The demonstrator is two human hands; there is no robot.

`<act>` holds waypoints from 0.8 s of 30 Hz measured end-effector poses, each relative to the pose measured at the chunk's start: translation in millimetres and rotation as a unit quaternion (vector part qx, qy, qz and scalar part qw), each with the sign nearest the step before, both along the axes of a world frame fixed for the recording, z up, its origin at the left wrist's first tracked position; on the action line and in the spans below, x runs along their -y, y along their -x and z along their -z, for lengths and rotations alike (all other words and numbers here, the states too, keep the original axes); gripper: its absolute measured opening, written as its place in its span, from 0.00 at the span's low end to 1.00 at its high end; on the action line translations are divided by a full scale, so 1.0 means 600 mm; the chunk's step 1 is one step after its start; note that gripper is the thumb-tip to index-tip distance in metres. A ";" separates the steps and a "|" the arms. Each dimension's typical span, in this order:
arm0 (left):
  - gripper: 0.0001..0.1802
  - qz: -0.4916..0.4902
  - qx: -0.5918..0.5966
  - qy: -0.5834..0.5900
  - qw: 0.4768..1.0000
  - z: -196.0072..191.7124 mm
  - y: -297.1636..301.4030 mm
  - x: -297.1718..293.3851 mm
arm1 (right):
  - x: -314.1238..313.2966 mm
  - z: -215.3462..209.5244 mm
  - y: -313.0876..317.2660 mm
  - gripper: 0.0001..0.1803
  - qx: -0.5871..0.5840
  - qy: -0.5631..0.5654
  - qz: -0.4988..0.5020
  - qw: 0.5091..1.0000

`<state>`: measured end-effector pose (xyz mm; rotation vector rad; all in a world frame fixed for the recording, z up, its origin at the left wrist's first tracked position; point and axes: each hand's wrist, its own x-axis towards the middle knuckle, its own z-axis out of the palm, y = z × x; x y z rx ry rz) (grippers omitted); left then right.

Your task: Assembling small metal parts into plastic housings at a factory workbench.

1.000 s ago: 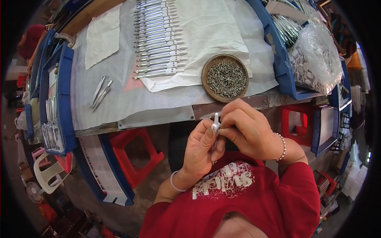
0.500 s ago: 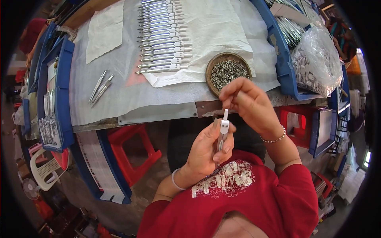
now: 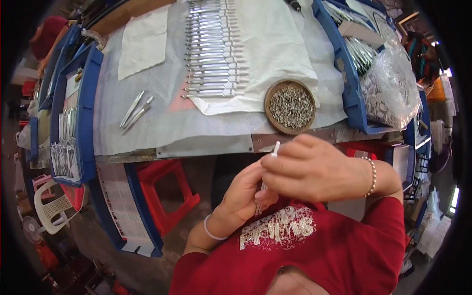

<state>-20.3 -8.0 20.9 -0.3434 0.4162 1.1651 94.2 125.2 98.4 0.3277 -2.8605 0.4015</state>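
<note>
My left hand (image 3: 240, 195) grips a slim silver-handled piece with a white tip (image 3: 276, 148), held upright in front of my chest below the table edge. My right hand (image 3: 317, 169) reaches across its upper part with fingers bent and pressed together, hiding the piece's white head. Whether a small part sits between those fingers is hidden. Just beyond my hands, a round brown bowl (image 3: 290, 132) near the table's edge holds many small metal screws (image 3: 292, 105). A long row of similar silver pieces with white heads (image 3: 214, 61) lies side by side on white cloth.
Two slim metal pieces (image 3: 136, 112) lie on the table's left part, below a pale cloth (image 3: 142, 44). Blue trays stand at the left (image 3: 88, 118) and right (image 3: 350, 98). The right one holds metal parts and a clear bag (image 3: 391, 81) of white parts. A red stool (image 3: 179, 206) stands below.
My right hand has come down from beside the bowl onto the top of the piece, covering its head. My left hand still holds the piece, now slightly lower and farther left.
</note>
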 end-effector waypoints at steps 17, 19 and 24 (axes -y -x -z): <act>0.32 -0.178 -0.159 -0.157 0.958 -0.008 0.168 -0.023 | -0.343 -0.018 0.300 0.07 -0.029 -0.016 0.159 0.987; 0.33 -0.154 -0.198 -0.116 0.961 -0.017 0.168 -0.027 | -0.414 0.036 0.353 0.06 -0.049 -0.038 0.183 0.981; 0.34 -0.151 -0.183 -0.135 0.962 -0.001 0.175 -0.017 | -0.486 0.114 0.437 0.06 -0.026 -0.036 0.259 0.965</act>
